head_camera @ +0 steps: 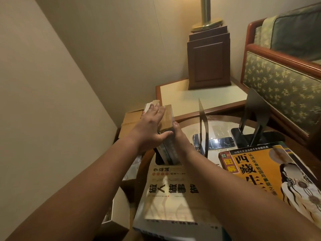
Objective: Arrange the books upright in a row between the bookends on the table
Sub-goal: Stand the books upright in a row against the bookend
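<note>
A small stack of upright books (167, 119) stands at the left edge of the round glass-topped desk (220, 126), clasped from both sides. The left hand (151, 126) lies flat on their outer face, its fingers straight and spread and its thumb reaching across the near end. The right hand (179, 136) presses flat on the inner face with its fingers straight and together.

Just right of that hand is a strip of bare glass. Beyond it a black bookend (203, 131) stands upright at mid-desk, seen edge-on. A second black bookend (255, 117) stands near the far right edge, with bare glass between the two.

The near edge is crowded. A pale book (173, 197) lies flat under the forearms, and an orange book (257, 169) lies flat beside it toward the right edge, its far end just short of the second bookend's foot.

Past the far edge are a side table (199, 100) with a lamp base (209, 61) and a patterned sofa (278, 84). A cardboard box (130, 119) sits off the left edge.
</note>
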The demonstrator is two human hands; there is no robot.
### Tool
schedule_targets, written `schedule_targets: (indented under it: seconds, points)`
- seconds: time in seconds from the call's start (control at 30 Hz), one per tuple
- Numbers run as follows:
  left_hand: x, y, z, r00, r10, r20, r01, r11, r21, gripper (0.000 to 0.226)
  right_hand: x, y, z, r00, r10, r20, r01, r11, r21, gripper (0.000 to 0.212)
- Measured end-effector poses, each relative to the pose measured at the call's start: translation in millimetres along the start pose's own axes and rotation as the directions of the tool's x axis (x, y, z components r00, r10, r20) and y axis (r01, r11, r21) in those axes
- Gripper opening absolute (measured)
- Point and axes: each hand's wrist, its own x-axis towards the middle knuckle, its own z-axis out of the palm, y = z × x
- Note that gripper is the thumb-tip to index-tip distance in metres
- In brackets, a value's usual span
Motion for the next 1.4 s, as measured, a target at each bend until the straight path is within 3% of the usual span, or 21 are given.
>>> schedule_targets:
  seconds: [0.2, 0.43, 0.57, 0.87, 1.2, 1.4]
  points:
    - [3, 10, -12, 0.997, -0.048, 0.054, 0.035, 0.974, 0.226, 0.076, 20, 20, -5, 0.999, 0.045, 0.001, -0.045, 0.999, -0.016, 0.1]
    - [5, 13, -8, 0.986, -0.124, 0.112, 0.096, 0.968, 0.231, 0.077, 20, 19, -2, 1.0, 0.029, -0.009, -0.029, 0.999, -0.036, 0.105]
    - [6, 19, -8, 0.976, -0.127, 0.177, 0.073, 0.955, 0.286, 0.066, 34, 34, 0, 0.999, -0.035, -0.005, 0.034, 0.992, -0.122, 0.088]
    - [2, 19, 0, 0.991, -0.108, 0.084, 0.074, 0.941, 0.329, 0.069, 43, 46, -7, 0.998, -0.034, 0.057, 0.042, 0.988, -0.146, 0.087]
    - [3, 23, -4, 0.984, -0.145, 0.101, 0.109, 0.949, 0.295, 0.068, 2, -12, -16, 0.996, 0.013, 0.092, 0.02, 0.938, -0.346, 0.092]
    - [1, 33, -6, 0.981, -0.167, 0.095, 0.134, 0.949, 0.285, 0.066, -96, -77, -37, 0.987, 0.024, 0.16, 0.074, 0.814, -0.576, 0.052]
